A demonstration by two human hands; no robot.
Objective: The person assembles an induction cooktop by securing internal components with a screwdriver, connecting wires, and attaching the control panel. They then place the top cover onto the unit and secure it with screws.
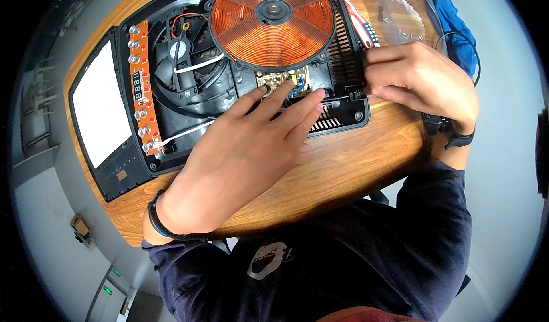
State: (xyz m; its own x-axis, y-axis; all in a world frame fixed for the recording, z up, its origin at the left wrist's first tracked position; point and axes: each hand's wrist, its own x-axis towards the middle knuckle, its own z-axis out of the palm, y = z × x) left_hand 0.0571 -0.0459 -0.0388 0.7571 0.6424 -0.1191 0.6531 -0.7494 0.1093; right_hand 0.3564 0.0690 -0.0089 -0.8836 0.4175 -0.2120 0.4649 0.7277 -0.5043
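On the round wooden worktop [343,173] an opened induction cooker base [240,93] is laid flat, its black housing spanning the far half, with the detached glass top panel [103,104] set against its left side. The copper coil [271,20] is seated at the far middle, the cooling fan [178,50] to its left, and an orange control board [140,84] is stood along the left edge of the housing.

The left hand [246,150] is spread flat and open over the near part of the housing, fingertips resting by the small circuit board [283,82] below the coil; nothing is gripped by it. The right hand [423,82] is closed narrowly at the right near corner of the housing, pinching something small there.

The step is judged best done with the base kept pinned by the flat hand, while the corner is worked gently, so the thin white leads [191,66] are not strained.

What is pinched cannot be made out; it is covered by the fingers. A red-and-white tool [357,22], a clear plastic bag [403,13] and a blue cloth [454,24] are cut off at the far edge. Much of the circuit board is hidden.
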